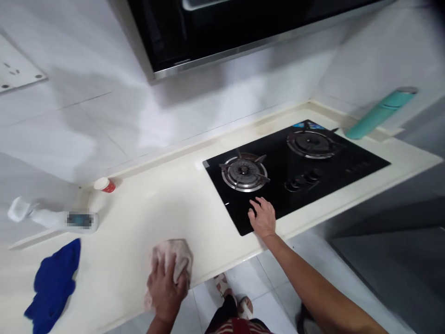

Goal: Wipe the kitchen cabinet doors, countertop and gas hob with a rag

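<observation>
Under my left hand (166, 290) is a pale pinkish cleaning cloth (175, 253), bunched up and pressed against the cream countertop (139, 260) near its front edge. The fingers lie over the cloth, and the picture is a little blurred there. My right hand (263, 217) rests at the front left of the black gas stove (278, 204), fingers spread and holding nothing. Just beyond those fingers is the left burner (244, 171) with its metal pan support.
A blue cloth (54, 287) lies at the left, near a white spray bottle (64, 220) and a small red-and-white cup (104, 185). A teal flask (380, 113) stands right of the far burner (312, 142). Overhead hangs a dark range hood (229, 28).
</observation>
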### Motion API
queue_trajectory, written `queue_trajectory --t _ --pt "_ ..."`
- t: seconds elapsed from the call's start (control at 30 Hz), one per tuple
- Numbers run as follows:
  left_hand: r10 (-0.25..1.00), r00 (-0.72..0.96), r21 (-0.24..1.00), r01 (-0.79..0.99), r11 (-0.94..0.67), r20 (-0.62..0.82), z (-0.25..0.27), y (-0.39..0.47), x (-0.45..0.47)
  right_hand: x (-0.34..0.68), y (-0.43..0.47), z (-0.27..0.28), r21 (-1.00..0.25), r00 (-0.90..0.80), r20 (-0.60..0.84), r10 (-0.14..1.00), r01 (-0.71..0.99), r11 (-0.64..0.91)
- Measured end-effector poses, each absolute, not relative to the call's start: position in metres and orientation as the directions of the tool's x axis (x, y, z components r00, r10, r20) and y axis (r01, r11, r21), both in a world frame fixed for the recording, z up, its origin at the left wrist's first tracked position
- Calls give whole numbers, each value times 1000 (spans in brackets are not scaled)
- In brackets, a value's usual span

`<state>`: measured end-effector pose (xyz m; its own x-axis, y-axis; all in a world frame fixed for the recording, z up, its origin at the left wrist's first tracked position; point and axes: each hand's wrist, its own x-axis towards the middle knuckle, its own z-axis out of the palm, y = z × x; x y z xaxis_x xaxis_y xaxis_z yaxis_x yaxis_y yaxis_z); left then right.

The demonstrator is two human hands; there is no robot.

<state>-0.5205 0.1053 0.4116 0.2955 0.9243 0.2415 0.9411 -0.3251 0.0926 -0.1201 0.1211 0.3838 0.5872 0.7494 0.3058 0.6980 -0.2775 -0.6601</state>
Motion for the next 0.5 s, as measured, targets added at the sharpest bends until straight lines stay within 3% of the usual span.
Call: queue_trajectory --t 0.07,0.23,0.33,0.43,0.5 --pt "870 428 86 884 -459 246 413 104 -485 -126 108 387 -767 669 293 683 591 -250" --pt "700 668 64 711 -701 252 411 103 -412 -163 14 385 -859 801 256 542 445 -251" --pt "612 750 91 611 -786 253 410 101 -377 -192 -47 374 -943 850 64 523 223 -247" --pt "569 785 220 526 -821 246 410 100 -347 -211 -80 368 -966 788 -175 590 -21 -258" --pt "606 769 432 486 -760 203 412 99 -329 -216 -86 371 -950 732 -300 612 -171 -261"
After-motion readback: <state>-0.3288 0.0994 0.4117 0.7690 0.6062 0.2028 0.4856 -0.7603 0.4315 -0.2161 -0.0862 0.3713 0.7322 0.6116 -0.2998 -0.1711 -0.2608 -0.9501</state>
